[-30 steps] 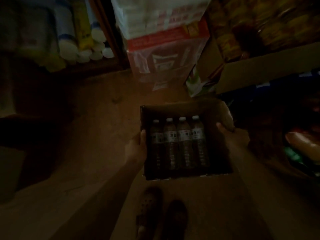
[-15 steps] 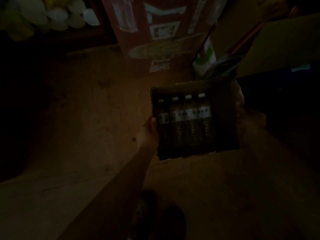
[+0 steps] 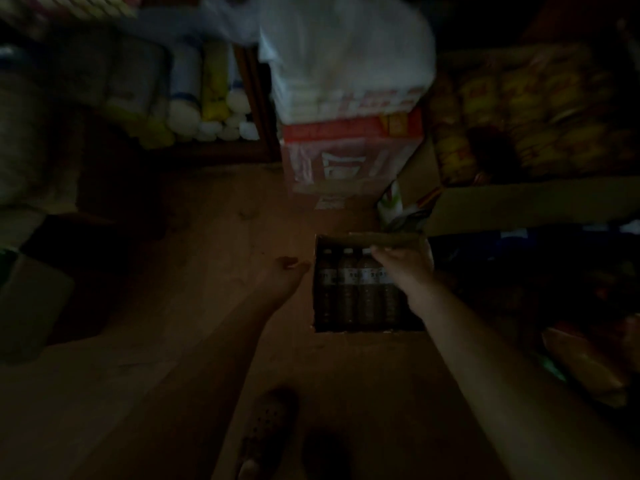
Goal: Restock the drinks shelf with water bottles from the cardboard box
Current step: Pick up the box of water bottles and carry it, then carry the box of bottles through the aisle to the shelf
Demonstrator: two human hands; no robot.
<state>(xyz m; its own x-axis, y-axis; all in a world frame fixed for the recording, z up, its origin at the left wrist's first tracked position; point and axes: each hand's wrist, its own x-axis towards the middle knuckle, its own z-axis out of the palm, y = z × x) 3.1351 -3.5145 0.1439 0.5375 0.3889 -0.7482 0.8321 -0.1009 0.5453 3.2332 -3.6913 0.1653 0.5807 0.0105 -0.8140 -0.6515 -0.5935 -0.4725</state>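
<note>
**Mia:** Where are the hands?

**Ben:** The right hand (image 3: pixel 403 268) is down over the cardboard box (image 3: pixel 367 284). It is on top of the bottles at the far right side, near the box's back flap. Its fingers curl down there, but it is too dark to tell if they grip a bottle.

**Mia:** And the other one?

**Ben:** The left hand (image 3: pixel 285 277) is just beside the left wall of the box. It holds nothing. The fingers are loose and point at the box. I cannot tell if they touch it.

**Mia:** What is in the box?

**Ben:** Water bottles (image 3: pixel 348 289). They lie side by side with white caps at the far end and pale labels. I can see three well. The right hand hides part of the row.

**Mia:** Where does the box sit?

**Ben:** On the brown floor (image 3: pixel 207 254), in front of the person's shoes (image 3: pixel 268 431).

**Mia:** What is around it?

**Ben:** Behind it stands a red and white carton (image 3: pixel 349 150) with a white bag (image 3: pixel 346 57) on top. To the left is a shelf (image 3: pixel 256 98) with white and yellow rolls (image 3: pixel 197 98). To the right is a big open box (image 3: pixel 519 202) of yellow packets (image 3: pixel 519 109). It is all dark and blurry.
</note>
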